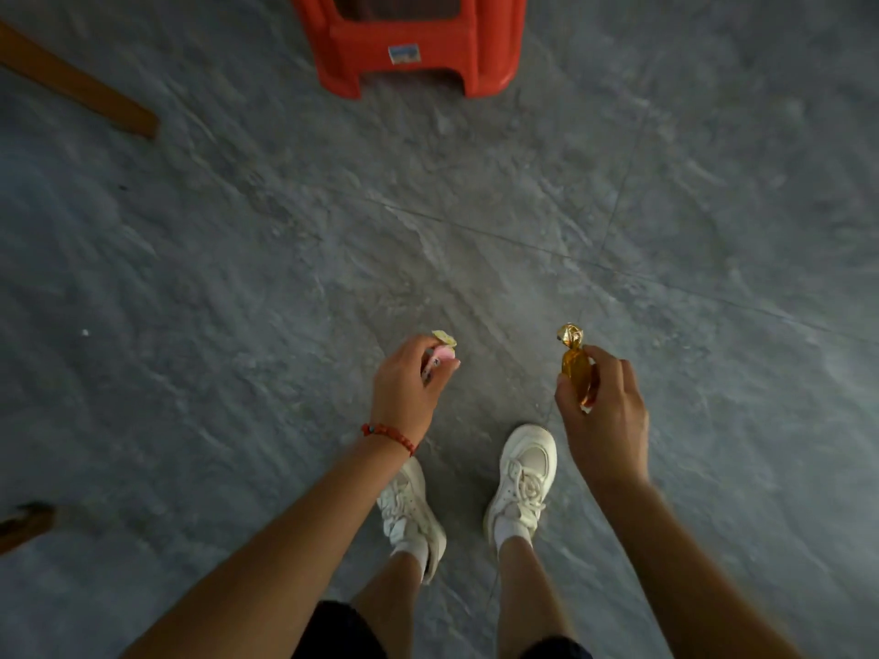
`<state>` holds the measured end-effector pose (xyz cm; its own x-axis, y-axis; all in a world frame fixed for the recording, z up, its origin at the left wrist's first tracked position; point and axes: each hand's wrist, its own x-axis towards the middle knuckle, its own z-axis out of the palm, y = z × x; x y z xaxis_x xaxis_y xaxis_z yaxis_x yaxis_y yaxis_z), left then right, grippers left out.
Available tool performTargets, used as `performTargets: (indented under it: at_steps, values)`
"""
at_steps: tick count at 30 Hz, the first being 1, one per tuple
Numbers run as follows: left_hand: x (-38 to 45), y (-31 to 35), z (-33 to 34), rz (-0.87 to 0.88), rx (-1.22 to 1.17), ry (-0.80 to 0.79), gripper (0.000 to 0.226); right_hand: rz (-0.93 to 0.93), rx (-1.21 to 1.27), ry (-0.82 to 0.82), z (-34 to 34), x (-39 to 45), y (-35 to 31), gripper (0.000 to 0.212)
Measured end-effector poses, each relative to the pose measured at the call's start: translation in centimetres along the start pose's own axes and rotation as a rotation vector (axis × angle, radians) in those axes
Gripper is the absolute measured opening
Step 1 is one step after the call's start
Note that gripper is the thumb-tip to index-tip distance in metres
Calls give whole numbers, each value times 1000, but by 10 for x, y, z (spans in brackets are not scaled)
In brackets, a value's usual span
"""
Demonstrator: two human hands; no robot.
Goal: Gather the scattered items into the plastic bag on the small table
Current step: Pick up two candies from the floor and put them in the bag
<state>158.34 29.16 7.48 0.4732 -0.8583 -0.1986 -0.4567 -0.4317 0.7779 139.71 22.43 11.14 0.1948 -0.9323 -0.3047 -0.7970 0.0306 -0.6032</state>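
Head view, nearest first: white sneakers (521, 482) on the grey floor (238, 259). Just ahead, the left hand (409, 392) has its fingers pinched on a small pink-and-yellow wrapped sweet (444, 349); the right hand (604, 411) clasps a gold-wrapped candy (576, 368) by its body. Both look light, crinkly and slippery. Farther off stands a red plastic stool (409, 40); no bag shows.

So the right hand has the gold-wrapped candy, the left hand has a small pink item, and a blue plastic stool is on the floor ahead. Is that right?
Not quite: the stool is red, not blue, as the head view shows. The rest holds: the right hand has the gold-wrapped candy and the left hand a small pink item.
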Motion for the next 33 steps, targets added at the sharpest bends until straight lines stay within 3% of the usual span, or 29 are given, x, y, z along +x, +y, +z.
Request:
performTargets:
  at_steps: [9, 21, 33]
  values:
    - [-32, 150, -105, 78, 5, 7, 29, 16, 32, 86, -127, -57, -86, 35]
    - [-57, 244, -201, 274, 115, -56, 19, 178, 64, 321, -247, -143, -137, 33]
    - [-95, 357, -174, 462, 173, -208, 16, 348, 126, 596, -334, -245, -102, 29]
